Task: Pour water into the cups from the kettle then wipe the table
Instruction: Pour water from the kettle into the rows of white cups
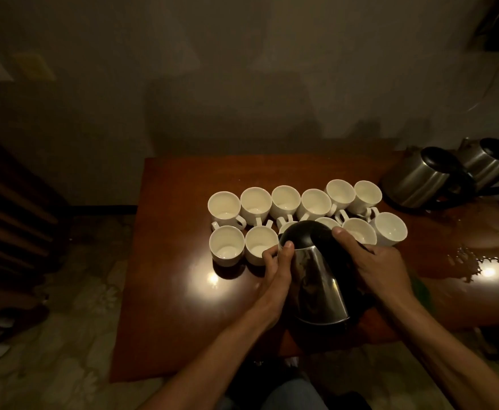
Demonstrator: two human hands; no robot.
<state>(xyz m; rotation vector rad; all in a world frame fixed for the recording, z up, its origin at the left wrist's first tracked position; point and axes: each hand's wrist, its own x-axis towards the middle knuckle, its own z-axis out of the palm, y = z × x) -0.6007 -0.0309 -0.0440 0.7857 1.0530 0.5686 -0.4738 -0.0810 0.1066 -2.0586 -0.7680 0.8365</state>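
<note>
The right grip [372, 261] is closed around the black handle of the kettle [316, 279], thumb on top near the lid. The kettle is lifted and tipped away from the person, its dark lid end over the near row of cups. The left grip [278, 267] lies against the kettle's steel wall on the side opposite the right grip. Its thumb is on the metal just under the lid and its fingers curl towards the nearest cup [258, 245]; whether they hold that cup or only touch it cannot be told.

Beyond both grips, white cups [285, 201] stand upright in two rows on the brown tabletop [180, 208]. Two of the near row are partly hidden behind the kettle's lid. No stream of water can be made out.

Outward from the right grip, a spill of water [479, 250] spreads across the tabletop. Farther out and beyond it, two more steel kettles [419, 182] stand close together, well apart from either grip
</note>
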